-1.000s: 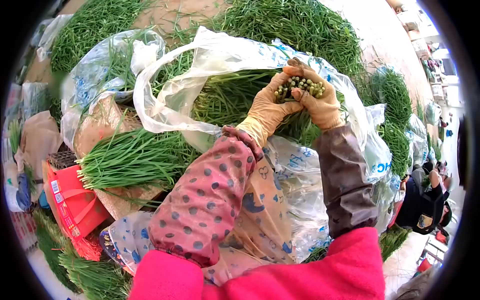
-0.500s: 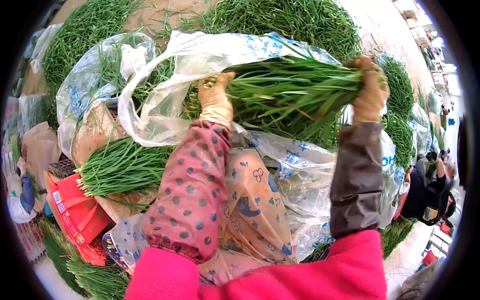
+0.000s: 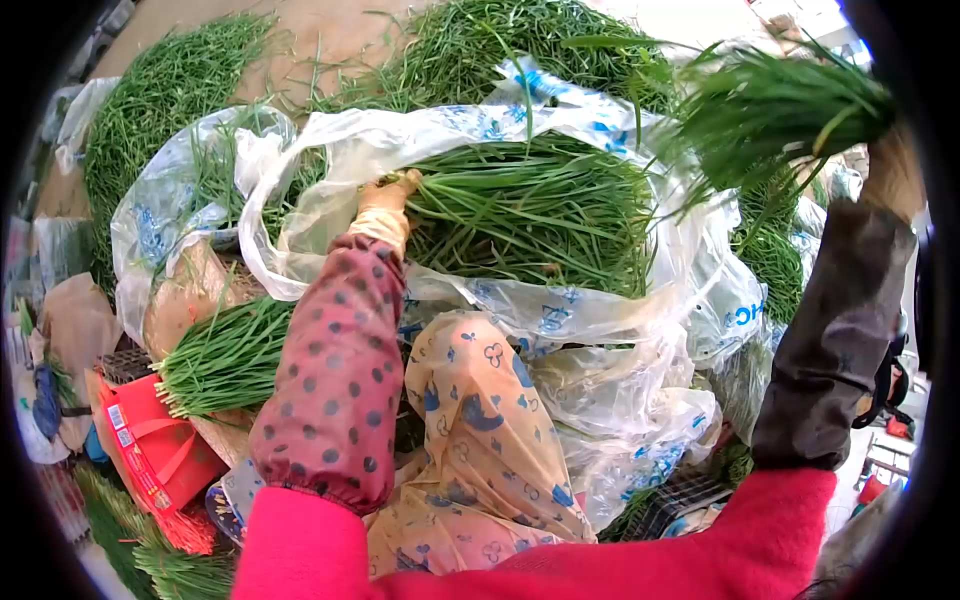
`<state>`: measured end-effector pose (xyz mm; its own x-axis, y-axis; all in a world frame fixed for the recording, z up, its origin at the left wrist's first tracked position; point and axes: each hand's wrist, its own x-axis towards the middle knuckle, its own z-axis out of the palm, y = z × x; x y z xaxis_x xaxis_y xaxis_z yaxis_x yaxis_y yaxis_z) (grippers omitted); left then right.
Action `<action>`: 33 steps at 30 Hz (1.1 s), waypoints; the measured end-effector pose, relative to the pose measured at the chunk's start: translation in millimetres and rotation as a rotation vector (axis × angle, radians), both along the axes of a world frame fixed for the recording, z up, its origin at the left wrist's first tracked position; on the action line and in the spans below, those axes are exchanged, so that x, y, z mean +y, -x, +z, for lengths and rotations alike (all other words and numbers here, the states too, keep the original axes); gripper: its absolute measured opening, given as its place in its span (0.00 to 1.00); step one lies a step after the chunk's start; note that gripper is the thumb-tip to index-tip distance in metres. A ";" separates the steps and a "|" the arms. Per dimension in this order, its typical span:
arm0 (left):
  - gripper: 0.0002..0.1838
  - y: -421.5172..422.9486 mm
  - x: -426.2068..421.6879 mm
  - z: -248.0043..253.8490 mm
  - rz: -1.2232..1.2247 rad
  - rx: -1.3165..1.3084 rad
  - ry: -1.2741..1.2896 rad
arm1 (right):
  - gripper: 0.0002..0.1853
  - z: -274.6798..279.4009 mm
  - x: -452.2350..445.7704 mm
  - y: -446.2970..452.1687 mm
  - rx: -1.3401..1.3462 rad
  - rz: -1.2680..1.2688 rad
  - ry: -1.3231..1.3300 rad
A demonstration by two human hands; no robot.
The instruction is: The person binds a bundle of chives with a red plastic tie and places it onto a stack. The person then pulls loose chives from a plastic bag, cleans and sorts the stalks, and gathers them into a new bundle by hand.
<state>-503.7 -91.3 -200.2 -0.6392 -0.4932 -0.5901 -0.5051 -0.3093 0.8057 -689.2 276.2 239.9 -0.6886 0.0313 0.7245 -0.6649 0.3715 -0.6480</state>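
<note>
My left hand [image 3: 384, 205], in a tan glove, is closed round the pale stem ends of some garlic chives [image 3: 540, 215]. These lie across the mouth of a clear plastic bag [image 3: 370, 130] with blue print. Far to the right, my right hand [image 3: 893, 175] grips another bunch of chives [image 3: 785, 115], held up in the air with its leaf tips pointing left; motion blurs them. That hand's fingers are partly lost at the dark edge of the view. Beside my left sleeve lies a neat bundle of chives [image 3: 225, 355], white ends facing left.
Loose chives are heaped at the back [image 3: 500, 50] and in a left pile [image 3: 170, 110]. A red bag [image 3: 160, 445] stands at lower left. My knee [image 3: 480, 390], under a patterned cover, rises before the plastic bag. A black crate [image 3: 680, 495] sits at lower right.
My right hand has swung up and right with a bunch, drawing it away from the chives in the plastic bag. My left hand has shifted slightly left, still gripping stem ends.
</note>
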 end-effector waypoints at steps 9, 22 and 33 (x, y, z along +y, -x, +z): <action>0.46 -177.7 73.9 194.3 -0.329 0.515 -0.916 | 0.12 -39.0 -164.1 -148.3 0.554 0.635 -0.887; 0.63 -326.7 94.2 193.7 -0.101 0.733 -1.089 | 0.07 -183.1 -181.3 -420.3 0.704 1.725 -0.653; 0.31 -366.7 67.5 210.0 0.203 0.610 -0.729 | 0.33 -125.2 -179.6 -407.9 0.254 1.839 -0.689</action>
<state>-137.1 -23.9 9.8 -0.8795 -0.2724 -0.3902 0.0535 -0.8714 0.4877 -281.2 96.6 114.7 0.5456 -0.7517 0.3705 -0.5100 -0.6487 -0.5649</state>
